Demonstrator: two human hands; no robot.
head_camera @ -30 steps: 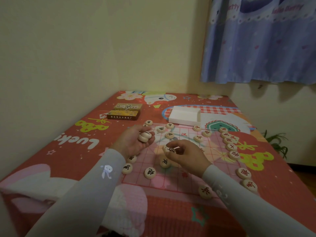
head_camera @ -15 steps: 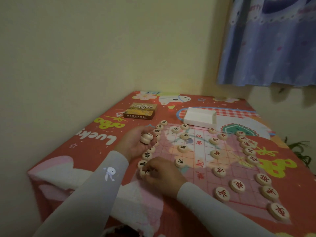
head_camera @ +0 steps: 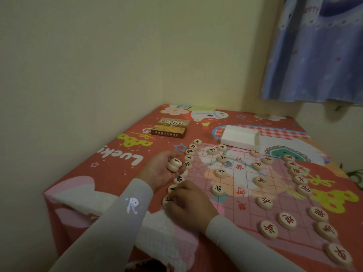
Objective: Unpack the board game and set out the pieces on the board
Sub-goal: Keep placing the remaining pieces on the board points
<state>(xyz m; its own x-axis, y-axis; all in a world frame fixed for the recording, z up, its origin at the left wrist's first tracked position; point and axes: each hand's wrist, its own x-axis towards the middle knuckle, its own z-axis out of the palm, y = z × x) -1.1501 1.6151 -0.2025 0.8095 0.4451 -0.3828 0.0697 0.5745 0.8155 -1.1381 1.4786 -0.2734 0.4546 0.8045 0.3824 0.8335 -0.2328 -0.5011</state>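
On red tablecloth [head_camera: 102, 185] — cream corner walls [head_camera: 98, 65]

Probably home: frilly curtain [head_camera: 314, 48], cartoon tablecloth [head_camera: 117, 154].

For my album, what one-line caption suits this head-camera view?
Right hand sets a black-marked piece at the board's near-left corner; left hand holds spare pieces.

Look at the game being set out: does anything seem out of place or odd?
Nothing is spilled or damaged. The white box tray overlaps the far edge of the board. The left hand holds spare pieces; the right hand sets one down.
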